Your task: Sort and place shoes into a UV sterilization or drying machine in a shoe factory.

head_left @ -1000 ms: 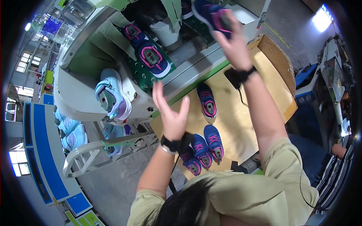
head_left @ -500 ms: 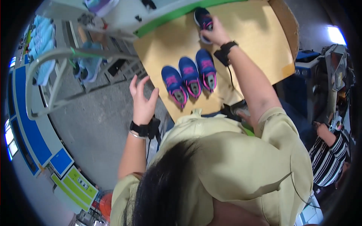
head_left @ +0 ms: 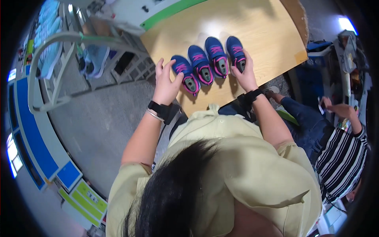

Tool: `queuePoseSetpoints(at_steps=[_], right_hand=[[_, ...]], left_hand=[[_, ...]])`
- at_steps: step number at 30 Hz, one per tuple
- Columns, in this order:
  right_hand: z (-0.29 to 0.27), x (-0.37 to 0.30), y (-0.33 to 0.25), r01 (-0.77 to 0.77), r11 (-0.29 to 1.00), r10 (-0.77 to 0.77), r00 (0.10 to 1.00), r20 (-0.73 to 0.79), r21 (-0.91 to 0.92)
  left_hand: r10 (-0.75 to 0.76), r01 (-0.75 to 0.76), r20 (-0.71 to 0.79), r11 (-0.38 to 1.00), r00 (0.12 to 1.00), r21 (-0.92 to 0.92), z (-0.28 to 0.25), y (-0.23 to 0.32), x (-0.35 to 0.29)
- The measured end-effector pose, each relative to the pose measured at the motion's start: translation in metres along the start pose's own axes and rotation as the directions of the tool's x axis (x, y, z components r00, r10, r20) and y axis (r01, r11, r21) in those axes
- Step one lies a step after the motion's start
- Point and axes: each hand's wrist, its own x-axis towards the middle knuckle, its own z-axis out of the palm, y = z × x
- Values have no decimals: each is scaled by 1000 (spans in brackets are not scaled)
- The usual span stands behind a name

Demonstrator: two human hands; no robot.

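Observation:
Four-across is the row of blue sneakers with pink laces and pink collar lining on the wooden tabletop (head_left: 268,47), toes pointing away from me. At the row's right end, my right hand (head_left: 247,76) grips the rightmost sneaker (head_left: 235,48) around its heel, thumb on the near left side and fingers on the right. My left hand (head_left: 167,85) is beside the leftmost sneaker (head_left: 181,68), fingers spread and thumb close to its side; whether it touches is unclear. Between them stand two more, a left-middle sneaker (head_left: 198,59) and a right-middle sneaker (head_left: 215,51).
To the left stands a grey metal rack (head_left: 73,37) carrying several light-blue shoes (head_left: 96,59). A green strip (head_left: 173,15) runs along the table's far edge, and a brown board (head_left: 296,19) edges its right. At right, a person in a striped shirt (head_left: 341,158) works nearby.
My right hand has brought a sneaker from the table's far side toward me, to the right end of the row. My left hand has moved right, up to the leftmost sneaker.

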Motion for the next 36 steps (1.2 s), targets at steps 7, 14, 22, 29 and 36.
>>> queuePoseSetpoints(at_steps=[7, 14, 22, 29, 36], right_hand=[[7, 2, 0, 8, 999, -9, 1000, 8, 52], [-22, 38, 11, -235, 931, 202, 969, 141, 279], [-103, 258, 67, 21, 899, -148, 954, -260, -437], [-41, 328, 75, -198, 690, 112, 979, -168, -696], [-92, 263, 119, -427, 886, 460, 760, -458, 181]], left_hand=[[36, -207, 392, 891, 919, 403, 47, 51, 20], [67, -166, 468, 971, 881, 174, 36, 27, 29], [-35, 38, 609, 999, 792, 7, 20, 27, 43], [-132, 342, 666, 919, 734, -194, 10, 22, 67], [-163, 355, 434, 841, 886, -409, 15, 39, 75]])
